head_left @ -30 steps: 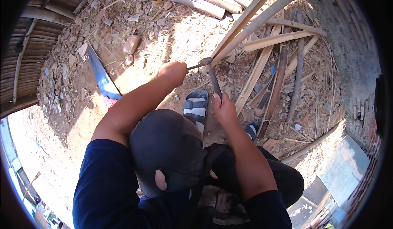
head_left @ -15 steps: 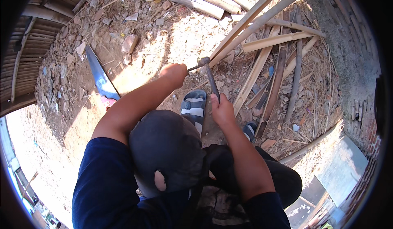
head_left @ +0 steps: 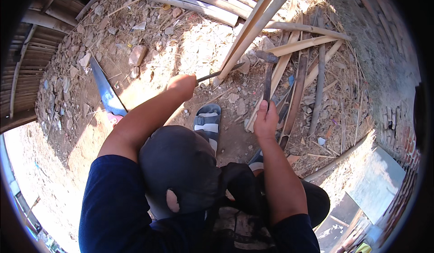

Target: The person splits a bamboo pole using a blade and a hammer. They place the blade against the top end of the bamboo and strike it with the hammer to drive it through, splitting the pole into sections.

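My left hand (head_left: 183, 88) is closed around the handle end of a knife (head_left: 209, 76). The dark, narrow blade reaches to the right across the near end of a split bamboo pole (head_left: 262, 20), whose two halves spread apart as they run up and away. In my right hand (head_left: 266, 122), fingers wrapped round its handle, is a hammer (head_left: 267, 76). It is held upright, its head right of the knife tip and apart from it. My fingers hide the knife's grip.
A handsaw (head_left: 106, 88) with a pink handle lies on the dirt at left. Bamboo strips (head_left: 300, 85) are strewn at right, with more poles (head_left: 194, 4) at the far side. Stones (head_left: 137, 55) dot the ground. A sandalled foot (head_left: 208, 124) is between my arms; a wall (head_left: 384, 72) stands at right.
The hammer has come away from the knife, moving right and slightly up with my right hand. My left hand, the knife and the bamboo's near end sit slightly further left in the picture.
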The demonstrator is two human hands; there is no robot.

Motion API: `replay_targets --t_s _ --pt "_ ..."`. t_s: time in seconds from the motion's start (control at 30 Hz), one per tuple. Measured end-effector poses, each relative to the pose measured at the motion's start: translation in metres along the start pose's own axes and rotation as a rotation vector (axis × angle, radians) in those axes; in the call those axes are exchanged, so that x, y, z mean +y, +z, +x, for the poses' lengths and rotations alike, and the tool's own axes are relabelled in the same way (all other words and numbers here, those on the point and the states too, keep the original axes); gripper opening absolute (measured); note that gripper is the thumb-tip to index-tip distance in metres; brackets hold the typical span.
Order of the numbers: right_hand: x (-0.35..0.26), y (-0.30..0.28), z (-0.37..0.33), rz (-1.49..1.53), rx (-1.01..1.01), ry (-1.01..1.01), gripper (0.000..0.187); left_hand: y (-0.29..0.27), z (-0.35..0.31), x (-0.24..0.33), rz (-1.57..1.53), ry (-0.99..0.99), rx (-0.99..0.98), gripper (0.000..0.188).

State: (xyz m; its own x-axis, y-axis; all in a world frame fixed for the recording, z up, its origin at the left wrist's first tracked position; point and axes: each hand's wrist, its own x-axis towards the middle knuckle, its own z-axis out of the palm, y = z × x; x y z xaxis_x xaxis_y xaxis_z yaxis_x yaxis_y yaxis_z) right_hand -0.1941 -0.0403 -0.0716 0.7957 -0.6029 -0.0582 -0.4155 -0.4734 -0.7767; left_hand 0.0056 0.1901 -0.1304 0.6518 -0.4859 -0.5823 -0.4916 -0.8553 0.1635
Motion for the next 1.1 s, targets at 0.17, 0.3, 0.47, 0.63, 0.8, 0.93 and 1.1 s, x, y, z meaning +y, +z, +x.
replay_targets --t_s 0.17,0.3,0.47,0.63,0.8,0.93,1.1 --pt "-0.003 -0.002 0.014 -0.051 0.041 0.075 0.040 0.008 0.003 -0.007 0.007 0.042 0.037 0.022" --pt "-0.009 0.009 0.022 -0.245 -0.081 0.177 0.041 0.014 0.002 -0.010 0.000 0.067 0.075 0.022" --pt "0.010 0.029 0.024 -0.416 -0.228 0.192 0.041 0.017 0.007 -0.013 0.017 0.098 0.074 0.023" --pt "-0.002 0.017 0.027 -0.161 -0.102 0.186 0.047 0.033 0.014 -0.024 0.029 0.049 0.100 0.024" --pt "0.027 0.031 0.021 -0.481 -0.385 0.197 0.052 0.021 0.009 -0.015 0.039 0.038 0.087 0.021" --pt "0.024 0.034 0.007 -0.470 -0.499 0.170 0.055 0.017 0.004 -0.012 0.054 -0.005 0.059 0.018" --pt "-0.012 0.011 0.033 -0.337 -0.325 0.223 0.052 0.027 0.009 -0.020 0.010 -0.007 0.099 0.018"
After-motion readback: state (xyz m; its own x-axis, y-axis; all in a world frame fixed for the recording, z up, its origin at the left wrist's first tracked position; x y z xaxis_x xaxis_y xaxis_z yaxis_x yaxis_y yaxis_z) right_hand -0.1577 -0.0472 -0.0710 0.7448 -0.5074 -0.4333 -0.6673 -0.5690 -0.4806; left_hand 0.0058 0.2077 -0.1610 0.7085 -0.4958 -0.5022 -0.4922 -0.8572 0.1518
